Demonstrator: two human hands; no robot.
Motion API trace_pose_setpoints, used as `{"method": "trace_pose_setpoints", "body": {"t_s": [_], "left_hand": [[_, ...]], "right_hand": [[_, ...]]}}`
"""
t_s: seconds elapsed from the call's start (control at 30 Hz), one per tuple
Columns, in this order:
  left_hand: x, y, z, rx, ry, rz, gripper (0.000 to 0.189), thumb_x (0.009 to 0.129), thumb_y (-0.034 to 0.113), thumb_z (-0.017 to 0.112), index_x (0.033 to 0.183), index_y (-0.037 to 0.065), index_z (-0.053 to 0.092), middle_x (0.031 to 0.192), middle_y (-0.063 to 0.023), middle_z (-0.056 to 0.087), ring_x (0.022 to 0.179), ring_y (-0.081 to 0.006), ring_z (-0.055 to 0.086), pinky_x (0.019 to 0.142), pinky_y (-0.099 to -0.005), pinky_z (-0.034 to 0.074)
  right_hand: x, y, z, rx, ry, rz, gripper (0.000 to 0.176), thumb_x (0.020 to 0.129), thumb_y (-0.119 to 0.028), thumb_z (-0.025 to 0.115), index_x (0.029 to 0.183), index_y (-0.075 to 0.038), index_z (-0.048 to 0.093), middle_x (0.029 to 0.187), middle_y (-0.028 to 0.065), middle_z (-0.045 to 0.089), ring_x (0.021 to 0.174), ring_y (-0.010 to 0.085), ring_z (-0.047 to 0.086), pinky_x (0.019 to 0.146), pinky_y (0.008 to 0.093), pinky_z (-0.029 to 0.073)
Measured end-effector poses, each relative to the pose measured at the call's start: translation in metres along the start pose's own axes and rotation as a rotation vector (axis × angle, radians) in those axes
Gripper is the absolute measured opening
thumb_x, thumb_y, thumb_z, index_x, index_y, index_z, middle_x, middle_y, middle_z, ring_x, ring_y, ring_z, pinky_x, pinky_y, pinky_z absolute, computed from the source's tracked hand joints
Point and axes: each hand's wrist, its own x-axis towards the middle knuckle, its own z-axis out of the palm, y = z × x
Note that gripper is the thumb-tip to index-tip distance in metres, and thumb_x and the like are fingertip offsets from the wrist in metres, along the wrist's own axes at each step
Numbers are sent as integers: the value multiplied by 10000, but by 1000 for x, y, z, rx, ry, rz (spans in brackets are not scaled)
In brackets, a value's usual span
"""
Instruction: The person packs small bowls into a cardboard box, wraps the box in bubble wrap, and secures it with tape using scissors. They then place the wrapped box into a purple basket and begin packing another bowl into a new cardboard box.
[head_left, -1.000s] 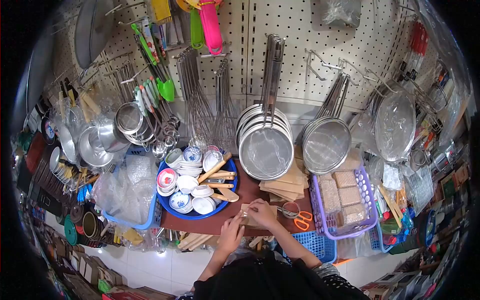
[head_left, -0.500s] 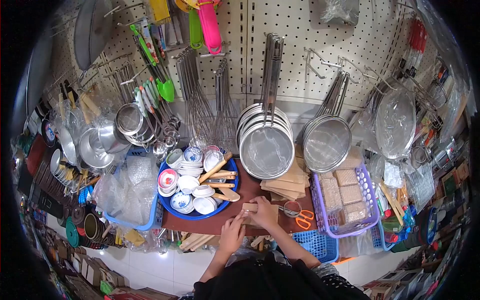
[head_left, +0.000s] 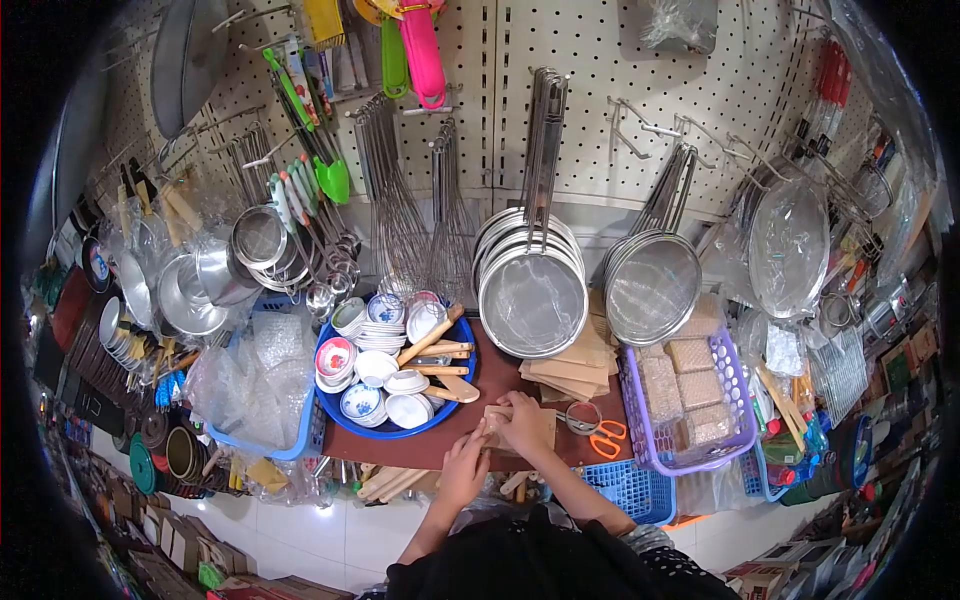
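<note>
At the front edge of the reddish-brown counter [head_left: 375, 449], my left hand [head_left: 464, 463] and my right hand [head_left: 520, 424] are close together on a small piece of brown paper [head_left: 492, 415]. The fingers of both are curled round it, and a larger brown sheet [head_left: 543, 427] lies under my right hand. To the left stands a blue basin [head_left: 398, 432] with small bowls [head_left: 376, 368] and wooden-handled tools [head_left: 440, 367]. Orange scissors [head_left: 607, 438] and a roll of tape [head_left: 583, 418] lie just right of my right hand.
A purple basket [head_left: 690, 465] with bubble-wrapped packets stands at the right. At the left is a blue basket [head_left: 305, 440] full of bubble wrap. Strainers [head_left: 533, 303] hang in front, above a stack of brown paper [head_left: 570, 370]. A blue crate [head_left: 637, 487] sits below the counter edge.
My right hand has shifted slightly and the small paper between my hands now shows at a different angle. My left hand has hardly moved.
</note>
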Motion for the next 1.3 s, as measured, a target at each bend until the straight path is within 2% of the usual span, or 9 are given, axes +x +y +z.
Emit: {"method": "trace_pose_setpoints", "body": {"t_s": [0.37,0.57,0.77,0.87,0.97,1.07,1.17,1.27,1.3], "left_hand": [[1,14,-10,-79,36,-54,528,945,165,515,1452,104,383,1349,-148,515,1216,-337,502,958,-453,397],[-1,3,-4,-88,13,-67,515,964,202,502,1453,102,376,1348,-166,508,1211,-363,503,971,-475,394],[0,5,-7,-92,-5,-49,512,972,202,493,1450,80,354,1353,-176,504,1204,-384,506,975,-486,392],[0,5,-9,-122,-7,-34,514,976,205,492,1448,66,342,1359,-177,501,1209,-387,502,977,-493,391],[0,11,-17,-62,-56,-57,514,976,197,495,1443,55,338,1375,-185,489,1219,-394,494,987,-495,385],[1,3,-14,-138,-41,-22,506,979,184,494,1438,41,339,1380,-195,483,1227,-397,487,996,-474,388],[3,-10,-4,-354,47,46,471,992,175,482,1418,29,342,1386,-160,497,1204,-322,516,990,-414,399],[6,-17,11,-822,165,-75,424,1014,193,450,1401,54,346,1390,-106,496,1188,-224,501,961,-363,410],[9,-21,15,-871,142,-225,412,1017,197,444,1396,65,347,1392,-93,490,1189,-207,488,956,-360,408]], "right_hand": [[-5,17,-8,-56,-77,-242,487,741,-235,773,1149,-68,566,1083,111,601,1035,319,560,898,418,454],[-6,13,-22,-47,-178,-288,582,722,-250,789,1212,-67,534,1105,104,591,1063,314,547,917,411,448],[-4,20,-11,-49,-187,-201,639,726,-275,792,1267,-81,512,1154,137,561,1108,335,524,939,420,441],[-5,13,-14,-98,-198,-182,597,739,-242,784,1254,-81,527,1136,138,561,1111,335,525,937,420,441],[-9,16,-26,68,-170,-289,508,766,-185,759,1217,-77,552,1122,122,565,1108,325,529,934,413,439],[-21,-2,-52,135,27,-398,430,796,-150,735,1182,-60,567,1109,107,568,1077,289,541,894,375,456],[-39,35,-48,144,354,-59,358,852,-179,690,1154,-22,579,1045,126,606,1042,291,569,939,395,432],[-53,75,-45,467,390,311,300,939,-244,608,1101,9,605,1028,113,632,995,239,596,905,364,446],[-57,85,-42,485,334,402,333,956,-283,578,1107,13,603,1041,112,634,981,224,602,890,351,453]]}}
